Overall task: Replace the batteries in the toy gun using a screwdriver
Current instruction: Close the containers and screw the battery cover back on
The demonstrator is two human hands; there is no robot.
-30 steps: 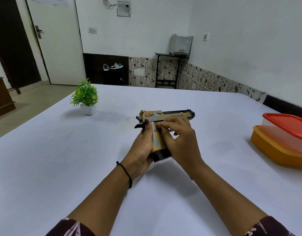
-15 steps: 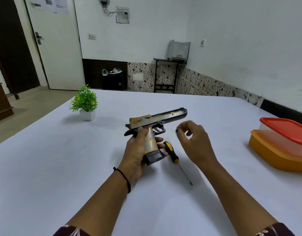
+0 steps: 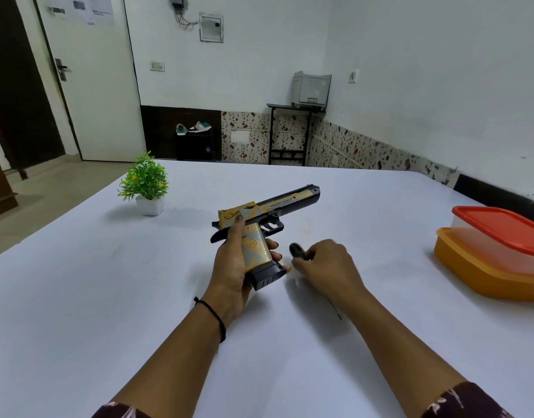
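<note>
Gold-and-black toy gun (image 3: 290,203) sits in my left grip (image 3: 232,263), which is wrapped round its handle. The muzzle points away and to the right, and the black magazine base faces me, low over the white table (image 3: 109,297).

Half a second ago my right grip (image 3: 329,267) hung spread above the screwdriver (image 3: 296,251), which lay on the table just beside the gun. Now it has dropped onto the tool with its fingers curled round the handle. The dark butt end pokes out toward the gun and the thin shaft trails back under the wrist. The hand is motion-blurred, so I cannot tell whether the tool has left the table yet.

I read this as the tool pick-up. No screw has been touched, and I cannot see the battery cover from here.

Both forearms reach forward. The left wrist is rolled so the gun's side faces up, and the right palm is turned down with the knuckles on top.
</note>
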